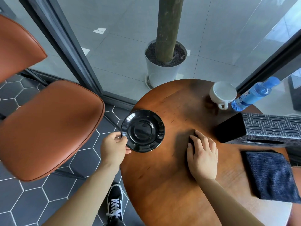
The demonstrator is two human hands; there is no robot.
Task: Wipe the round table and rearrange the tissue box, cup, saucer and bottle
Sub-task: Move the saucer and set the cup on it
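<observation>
left hand (114, 146) pinches black saucer (143, 130) rim at counter (162, 185) left edge | right hand (202, 154) flat, fingers together, on counter middle | cup (222, 93), bottle (254, 94) at far edge | tissue box (267, 128), cloth (270, 175) at right edge

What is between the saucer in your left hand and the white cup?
Nothing visible: bare table lies between the saucer, pinched by the left hand, and the cup.
</observation>
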